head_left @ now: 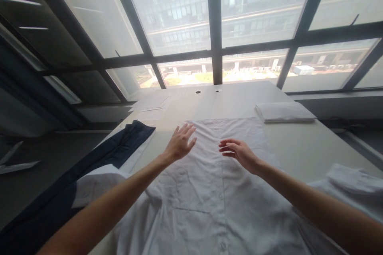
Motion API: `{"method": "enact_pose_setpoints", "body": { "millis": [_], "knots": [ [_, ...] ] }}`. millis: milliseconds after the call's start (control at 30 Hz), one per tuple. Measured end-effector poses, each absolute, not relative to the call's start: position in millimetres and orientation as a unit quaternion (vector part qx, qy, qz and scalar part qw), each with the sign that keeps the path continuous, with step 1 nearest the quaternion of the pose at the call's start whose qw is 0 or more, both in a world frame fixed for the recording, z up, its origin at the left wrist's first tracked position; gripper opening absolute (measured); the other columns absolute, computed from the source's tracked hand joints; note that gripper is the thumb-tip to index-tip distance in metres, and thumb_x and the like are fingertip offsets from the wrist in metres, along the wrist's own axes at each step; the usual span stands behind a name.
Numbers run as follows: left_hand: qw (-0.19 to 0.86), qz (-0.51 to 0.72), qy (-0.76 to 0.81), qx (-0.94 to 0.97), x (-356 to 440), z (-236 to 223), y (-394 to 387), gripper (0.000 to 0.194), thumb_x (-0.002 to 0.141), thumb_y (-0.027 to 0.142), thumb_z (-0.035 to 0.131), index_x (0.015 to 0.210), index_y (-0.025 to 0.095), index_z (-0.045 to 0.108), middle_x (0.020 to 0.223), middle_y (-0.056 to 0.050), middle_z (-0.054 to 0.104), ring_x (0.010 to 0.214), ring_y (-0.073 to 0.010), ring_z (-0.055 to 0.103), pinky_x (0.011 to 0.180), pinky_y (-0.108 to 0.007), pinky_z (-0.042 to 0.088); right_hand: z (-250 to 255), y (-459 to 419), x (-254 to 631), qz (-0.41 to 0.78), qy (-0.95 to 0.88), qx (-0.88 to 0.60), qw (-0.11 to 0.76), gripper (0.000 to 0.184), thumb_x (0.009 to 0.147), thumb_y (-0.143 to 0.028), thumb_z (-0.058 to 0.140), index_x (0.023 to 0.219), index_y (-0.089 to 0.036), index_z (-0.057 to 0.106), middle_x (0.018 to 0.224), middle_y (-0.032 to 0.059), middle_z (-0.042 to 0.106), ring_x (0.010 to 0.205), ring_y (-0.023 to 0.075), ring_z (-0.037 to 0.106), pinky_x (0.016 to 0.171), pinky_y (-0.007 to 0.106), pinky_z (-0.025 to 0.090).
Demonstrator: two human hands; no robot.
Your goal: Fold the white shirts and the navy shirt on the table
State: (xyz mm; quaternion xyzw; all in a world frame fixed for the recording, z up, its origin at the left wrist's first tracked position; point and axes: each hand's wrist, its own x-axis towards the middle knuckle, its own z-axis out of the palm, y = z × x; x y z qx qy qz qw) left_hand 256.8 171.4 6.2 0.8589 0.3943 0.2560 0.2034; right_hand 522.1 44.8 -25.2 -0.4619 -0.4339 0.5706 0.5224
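A white button-up shirt [203,191] lies spread on the table with its hem toward the window. Its button placket runs up the middle, and a chest pocket shows left of it. Over the shirt's upper left part is my left hand [180,142], fingers spread and holding nothing; whether it touches the cloth I cannot tell. My right hand [239,152] hovers just right of the placket, fingers slightly bent and apart, with nothing in it. One sleeve with its cuff [95,185] lies out to the left, partly behind my left forearm.
Dark trousers [119,147] lie along the table's left side. Papers [152,103] rest at the back left. A folded white cloth [284,112] sits at the back right of the white table [239,91]. More white fabric [353,183] is at the right. Large windows stand behind.
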Motion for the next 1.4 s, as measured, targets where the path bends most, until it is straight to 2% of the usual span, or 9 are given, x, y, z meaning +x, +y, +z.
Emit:
{"method": "enact_pose_setpoints", "body": {
  "millis": [167,333,433,567,667,800,967,1267,1400],
  "knots": [
    [0.055,0.078,0.415,0.905,243,-25,106,0.06,0.099,0.053,0.047,0.154,0.03,0.041,0.165,-0.008,0.027,0.153,-0.0355,0.017,0.12,-0.065,0.005,-38,26,559,0.176,-0.61,-0.65,0.418,0.044,0.087,-0.025,0.051,0.127,-0.014,0.067,0.137,0.0176,0.06,0.132,0.0323,0.049,0.117,0.05,0.032],
    [0.019,0.106,0.413,0.905,261,-10,122,0.06,0.102,0.051,0.04,0.155,0.024,0.039,0.165,-0.009,0.029,0.153,-0.0318,0.02,0.122,-0.057,0.014,-33,37,573,0.056,-0.628,-0.71,0.313,0.052,0.093,-0.024,0.042,0.14,-0.005,0.056,0.15,0.0229,0.047,0.14,0.0329,0.04,0.119,0.046,0.029],
    [0.021,0.097,0.459,0.883,287,2,149,0.052,0.103,0.04,0.038,0.151,0.02,0.046,0.162,-0.01,0.035,0.151,-0.0271,0.027,0.123,-0.05,0.016,-27,55,557,0.048,-0.636,-0.722,0.268,0.052,0.096,-0.027,0.042,0.141,-0.005,0.054,0.154,0.0226,0.043,0.144,0.0335,0.035,0.119,0.046,0.026],
    [0.025,0.087,0.521,0.849,310,-12,177,0.049,0.101,0.026,0.036,0.147,0.015,0.049,0.159,-0.017,0.039,0.149,-0.0315,0.03,0.121,-0.059,0.016,-21,84,516,0.092,-0.666,-0.711,0.205,0.048,0.098,-0.026,0.039,0.14,-0.012,0.057,0.159,0.0186,0.037,0.15,0.0352,0.024,0.119,0.051,0.023],
    [0.033,0.078,0.545,0.834,312,-31,188,0.054,0.103,0.036,0.035,0.153,0.016,0.042,0.163,-0.015,0.03,0.151,-0.0346,0.024,0.12,-0.06,0.018,-18,112,488,0.11,-0.713,-0.664,0.196,0.05,0.099,-0.023,0.037,0.146,-0.015,0.051,0.163,0.0166,0.03,0.153,0.0322,0.016,0.121,0.054,0.015],
    [0.029,0.067,0.554,0.829,308,-44,193,0.059,0.104,0.046,0.03,0.157,0.018,0.035,0.166,-0.012,0.023,0.153,-0.0343,0.018,0.121,-0.058,0.016,-21,150,480,0.136,-0.744,-0.624,0.194,0.057,0.104,-0.044,0.035,0.156,-0.019,0.036,0.167,0.0135,0.021,0.155,0.0296,0.007,0.121,0.06,0.001],
    [0.011,0.068,0.552,0.831,306,-51,194,0.063,0.103,0.05,0.031,0.157,0.018,0.035,0.166,-0.011,0.025,0.153,-0.0341,0.02,0.121,-0.057,0.017,-35,183,496,0.159,-0.73,-0.647,0.153,0.063,0.105,-0.054,0.029,0.155,-0.017,0.036,0.166,0.015,0.024,0.155,0.0316,0.009,0.117,0.066,-0.009],
    [0.025,0.062,0.554,0.83,307,-50,193,0.063,0.103,0.051,0.029,0.159,0.022,0.032,0.167,-0.009,0.022,0.154,-0.0349,0.016,0.122,-0.058,0.014,-40,208,522,0.15,-0.717,-0.656,0.184,0.057,0.106,-0.047,0.03,0.153,-0.017,0.04,0.165,0.0156,0.025,0.155,0.0302,0.01,0.117,0.065,-0.009],
    [0.028,0.057,0.552,0.831,306,-48,193,0.06,0.104,0.052,0.029,0.159,0.03,0.031,0.168,-0.006,0.02,0.154,-0.0353,0.014,0.122,-0.059,0.014,-31,195,526,0.122,-0.679,-0.676,0.259,0.057,0.107,-0.043,0.024,0.156,-0.016,0.035,0.166,0.0153,0.023,0.155,0.0275,0.011,0.12,0.063,-0.002]
  ]
}}
